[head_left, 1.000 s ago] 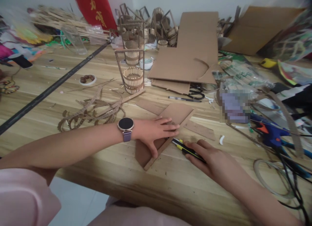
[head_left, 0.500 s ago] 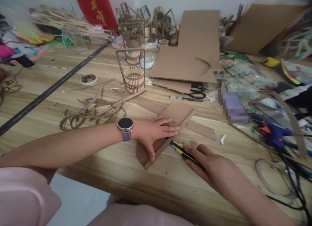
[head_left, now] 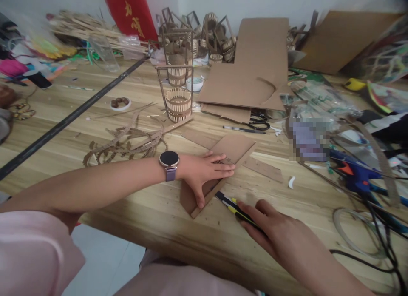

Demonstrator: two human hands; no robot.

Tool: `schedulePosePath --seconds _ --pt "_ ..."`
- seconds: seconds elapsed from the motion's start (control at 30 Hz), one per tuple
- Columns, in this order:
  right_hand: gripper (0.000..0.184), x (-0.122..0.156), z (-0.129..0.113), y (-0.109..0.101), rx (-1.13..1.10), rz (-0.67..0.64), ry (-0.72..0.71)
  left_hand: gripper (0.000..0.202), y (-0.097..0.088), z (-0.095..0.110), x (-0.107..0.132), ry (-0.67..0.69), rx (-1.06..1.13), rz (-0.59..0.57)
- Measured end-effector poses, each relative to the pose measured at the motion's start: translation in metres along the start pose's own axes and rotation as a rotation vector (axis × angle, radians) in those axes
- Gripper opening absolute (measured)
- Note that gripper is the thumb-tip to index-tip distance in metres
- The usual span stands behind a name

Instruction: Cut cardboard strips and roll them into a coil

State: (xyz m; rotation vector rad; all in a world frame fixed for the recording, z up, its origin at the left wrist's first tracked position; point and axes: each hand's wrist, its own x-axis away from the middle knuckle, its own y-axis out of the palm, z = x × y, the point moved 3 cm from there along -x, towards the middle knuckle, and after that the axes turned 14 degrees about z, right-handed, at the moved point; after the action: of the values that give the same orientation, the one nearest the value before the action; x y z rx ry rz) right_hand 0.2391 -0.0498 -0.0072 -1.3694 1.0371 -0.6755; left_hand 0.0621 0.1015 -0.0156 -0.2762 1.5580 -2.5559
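My left hand [head_left: 204,173], with a watch on its wrist, lies flat with fingers stretched out on a brown cardboard piece [head_left: 232,148] near the table's front edge. My right hand [head_left: 274,230] is closed round a black and yellow utility knife [head_left: 234,206]. The knife's tip sits at the cardboard's right edge, close to my left thumb. A narrow cardboard strip [head_left: 263,169] lies just right of the piece.
Small stick-built baskets in frames [head_left: 177,101] stand behind, with jagged cardboard trimmings [head_left: 124,143] to the left. Large cardboard sheets [head_left: 251,77], scissors [head_left: 259,124], a pen [head_left: 242,129] and a blue glue gun [head_left: 355,177] with cables crowd the right side.
My right hand has drawn the knife down along the cardboard's right edge toward me. My left hand has stayed pressed on the cardboard.
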Motion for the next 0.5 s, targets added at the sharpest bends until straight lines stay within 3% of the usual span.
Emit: schedulePosePath --seconds 0.1,0.27,0.5 --pt "0.030 -0.002 -0.001 -0.002 0.002 -0.008 -0.002 0.126 -0.007 0.003 -0.006 0.011 -0.027 0.005" --pt "0.028 -0.007 0.002 -0.004 0.024 0.003 -0.018 0.060 -0.022 0.003 -0.024 0.031 -0.142 0.017" --pt "0.029 -0.004 0.003 -0.002 0.011 0.001 -0.029 0.050 -0.030 0.008 -0.032 0.055 -0.175 0.007"
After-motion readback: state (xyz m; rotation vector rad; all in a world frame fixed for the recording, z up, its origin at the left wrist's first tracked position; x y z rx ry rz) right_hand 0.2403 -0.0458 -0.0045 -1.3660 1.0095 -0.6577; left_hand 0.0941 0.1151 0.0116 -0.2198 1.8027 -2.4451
